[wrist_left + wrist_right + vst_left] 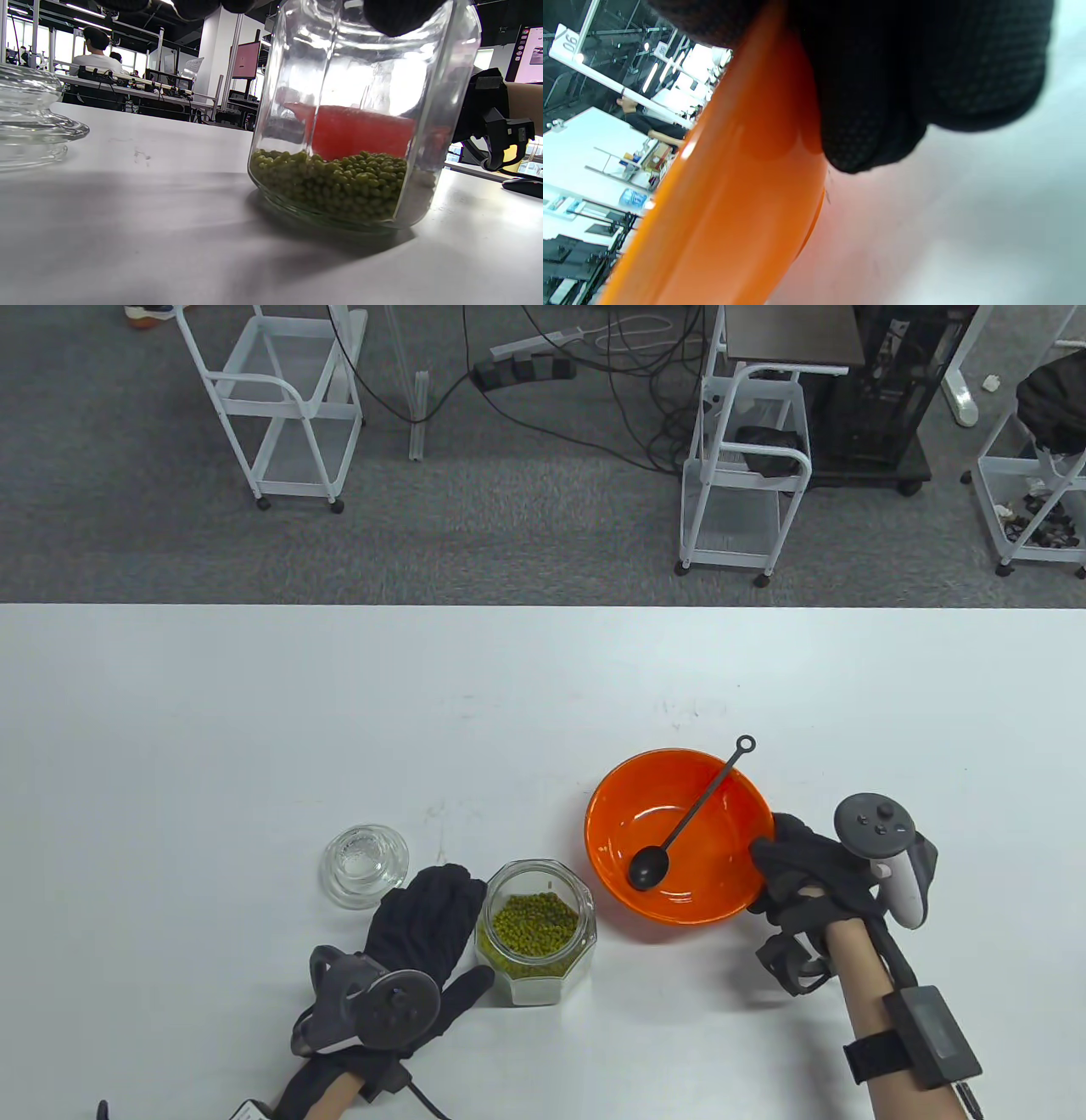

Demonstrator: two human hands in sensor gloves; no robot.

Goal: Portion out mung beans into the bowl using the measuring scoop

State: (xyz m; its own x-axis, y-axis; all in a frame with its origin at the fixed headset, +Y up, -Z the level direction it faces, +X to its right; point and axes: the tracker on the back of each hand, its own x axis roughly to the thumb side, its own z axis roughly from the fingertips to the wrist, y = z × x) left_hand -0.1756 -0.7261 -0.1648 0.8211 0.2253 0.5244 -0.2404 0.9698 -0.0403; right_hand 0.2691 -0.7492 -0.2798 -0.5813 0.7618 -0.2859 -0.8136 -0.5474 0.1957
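Hands: left hand (424,929) sits against the jar's left side, fingers (445,891) curled round the glass and thumb reaching along the near side, apparently to keep the jar from sliding or tipping once scooping starts. Right hand (802,869) grips the bowl's right rim, fingers (903,84) wrapped down the outer wall, likely steadying it or setting its position.
Beans: mung beans (534,923) fill only the bottom of the jar, a shallow green layer in the left wrist view; none show in the bowl.
Jar: open glass jar (536,931) stands upright on the worktop, mouth clear, just left of the bowl, so the carry from one to the other is short.
Scoop: black scoop (687,819) lies inside the bowl, its round head on the bottom, its handle leaning over the far right rim with the ring end beyond it. Neither hand holds it, so no portion has begun, I judge.
Bowl: orange bowl (679,836) stands upright beside the jar, holding only the scoop.
Lid: glass lid (365,865) rests on the worktop left of the jar, beyond the left hand, out of the path between jar and bowl.
Worktop: white worktop (254,729) carries all of these near its front edge.
Next: the right hand probably has to let go of the rim and take the handle.
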